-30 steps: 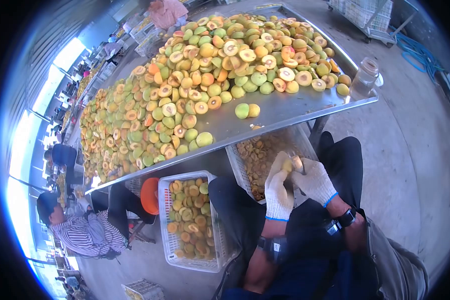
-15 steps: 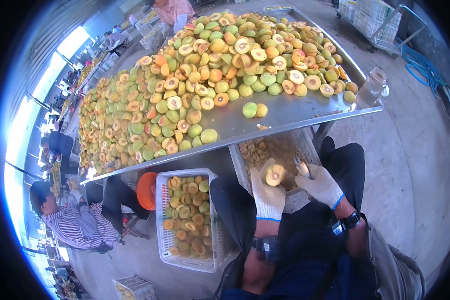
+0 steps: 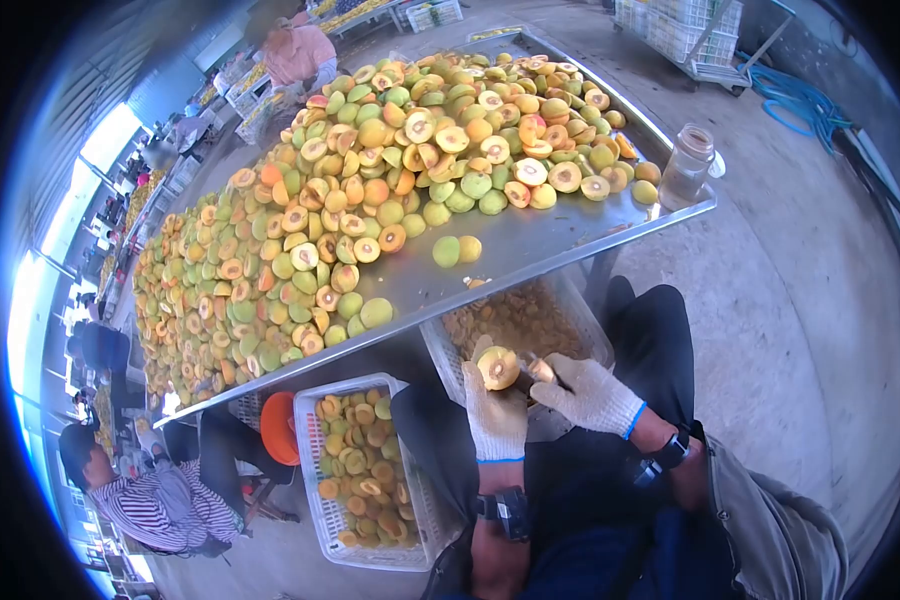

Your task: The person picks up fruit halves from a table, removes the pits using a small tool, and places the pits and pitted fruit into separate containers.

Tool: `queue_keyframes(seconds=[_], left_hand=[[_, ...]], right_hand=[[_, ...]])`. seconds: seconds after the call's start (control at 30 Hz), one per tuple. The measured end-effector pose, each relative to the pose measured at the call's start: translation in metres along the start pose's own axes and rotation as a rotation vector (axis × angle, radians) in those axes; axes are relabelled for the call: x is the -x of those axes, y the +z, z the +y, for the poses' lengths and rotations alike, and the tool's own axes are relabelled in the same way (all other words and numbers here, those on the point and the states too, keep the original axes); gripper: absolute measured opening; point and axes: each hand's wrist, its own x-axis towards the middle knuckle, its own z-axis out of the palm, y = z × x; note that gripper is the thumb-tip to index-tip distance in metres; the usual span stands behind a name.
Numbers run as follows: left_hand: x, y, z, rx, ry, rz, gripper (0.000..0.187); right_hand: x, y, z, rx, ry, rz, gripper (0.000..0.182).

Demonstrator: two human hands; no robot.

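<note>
A cut yellow fruit half (image 3: pixel 498 368), its pit side facing up, is held in my gloved left hand (image 3: pixel 496 415). My gloved right hand (image 3: pixel 592 393) grips a small tool (image 3: pixel 541 370) with a light handle, its tip close to the fruit's right side. Both hands are over the near end of a crate (image 3: pixel 562 290) of brown pits and scraps, just below the metal table (image 3: pixel 530 238). Many halved green, yellow and orange fruits (image 3: pixel 300 240) are heaped on that table.
A white crate (image 3: pixel 312 480) of fruit halves stands left of my legs, beside an orange bucket (image 3: pixel 279 428). A glass jar (image 3: pixel 687 165) is at the table's right corner. A person in stripes (image 3: pixel 155 500) sits at left; another (image 3: pixel 298 55) is across the table.
The view has shifted, so the table and crates appear further left. My right hand has brought the tool closer to the fruit half in my left hand.
</note>
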Motion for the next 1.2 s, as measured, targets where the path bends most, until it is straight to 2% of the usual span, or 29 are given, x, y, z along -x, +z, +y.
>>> queue_keyframes(seconds=[0.07,0.17,0.3,0.57,0.7,0.77,0.93,1.03,1.2], left_hand=[[0.001,0.009,-0.001,0.018,-0.026,0.027,0.060],[-0.001,0.015,-0.003,-0.117,0.016,0.088,0.059],[-0.002,0.024,-0.007,-0.119,0.034,0.128,0.057],[0.001,0.062,-0.007,-0.202,0.092,0.158,0.040],[0.000,0.053,-0.015,-0.197,0.118,0.167,0.047],[0.000,0.060,-0.017,-0.263,0.144,0.270,0.045],[-0.002,0.068,-0.015,-0.300,0.095,0.291,0.038],[0.000,0.078,-0.013,-0.319,0.085,0.289,0.034],[-0.001,0.091,-0.010,-0.244,0.043,0.361,0.025]], right_hand=[[0.002,0.004,-0.002,0.026,-0.032,-0.062,0.036],[0.001,0.013,-0.009,-0.030,-0.037,-0.005,0.039],[-0.001,0.019,-0.003,-0.021,0.019,0.005,0.044],[-0.001,0.019,-0.003,-0.027,0.027,0.034,0.047],[0.000,0.015,-0.007,0.008,0.017,0.041,0.041],[0.002,0.009,-0.015,0.010,0.052,0.013,0.046],[0.005,0.008,-0.012,0.005,0.067,-0.012,0.053],[0.006,0.005,-0.011,0.062,-0.012,0.039,0.053],[0.006,-0.010,-0.024,0.029,0.021,-0.059,0.053]])
